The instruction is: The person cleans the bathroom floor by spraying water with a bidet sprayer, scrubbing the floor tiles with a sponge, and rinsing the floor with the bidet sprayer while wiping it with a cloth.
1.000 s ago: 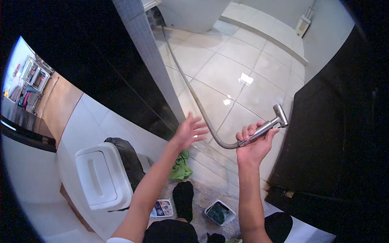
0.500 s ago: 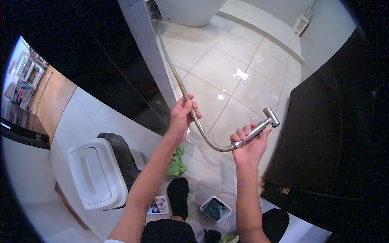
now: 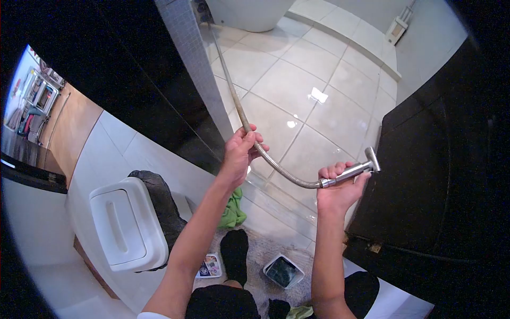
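My right hand (image 3: 340,189) is wrapped round the handle of a chrome bidet sprayer (image 3: 348,174), its head pointing up and to the right beside the dark door. A ribbed metal hose (image 3: 287,177) curves from the sprayer's base to my left hand (image 3: 241,154). There the thumb and fingers close round the hose in mid-length. Beyond that hand, the hose runs up along the tiled wall edge to the far corner, where its end is hard to make out. Both hands are held above the pale tiled floor (image 3: 276,85).
A white swing-lid bin (image 3: 125,223) with a black bag stands at left. Near my feet are a green cloth (image 3: 232,210), a white tub with dark contents (image 3: 284,272) and a printed box (image 3: 209,267) on a grey mat (image 3: 256,250). A dark door (image 3: 414,175) borders the right side.
My right hand has moved slightly right with the sprayer, closer to the dark door. The hose between my hands is stretched a little straighter. My left hand stays nearly in place.
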`<action>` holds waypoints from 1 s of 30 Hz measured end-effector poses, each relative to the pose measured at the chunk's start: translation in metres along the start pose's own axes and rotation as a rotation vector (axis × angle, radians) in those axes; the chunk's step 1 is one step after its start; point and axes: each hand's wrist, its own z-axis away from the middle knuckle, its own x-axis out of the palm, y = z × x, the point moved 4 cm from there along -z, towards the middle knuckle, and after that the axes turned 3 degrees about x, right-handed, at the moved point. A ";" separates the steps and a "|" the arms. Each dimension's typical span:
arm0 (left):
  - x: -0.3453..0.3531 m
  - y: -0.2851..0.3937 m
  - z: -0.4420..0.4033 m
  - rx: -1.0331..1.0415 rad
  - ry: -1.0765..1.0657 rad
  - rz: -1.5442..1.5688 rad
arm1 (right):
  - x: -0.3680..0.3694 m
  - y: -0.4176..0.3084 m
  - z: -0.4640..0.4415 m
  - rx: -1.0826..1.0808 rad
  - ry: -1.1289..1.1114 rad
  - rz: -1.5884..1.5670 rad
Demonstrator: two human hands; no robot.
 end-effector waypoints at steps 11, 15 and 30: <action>-0.007 -0.014 0.002 -0.048 0.013 -0.022 | -0.006 0.014 0.000 0.230 0.028 0.106; -0.013 -0.015 0.005 -0.062 0.033 -0.027 | 0.002 0.021 0.001 0.273 -0.027 0.154; -0.010 -0.018 0.005 -0.104 0.040 -0.050 | -0.002 -0.006 -0.002 -0.071 0.031 0.069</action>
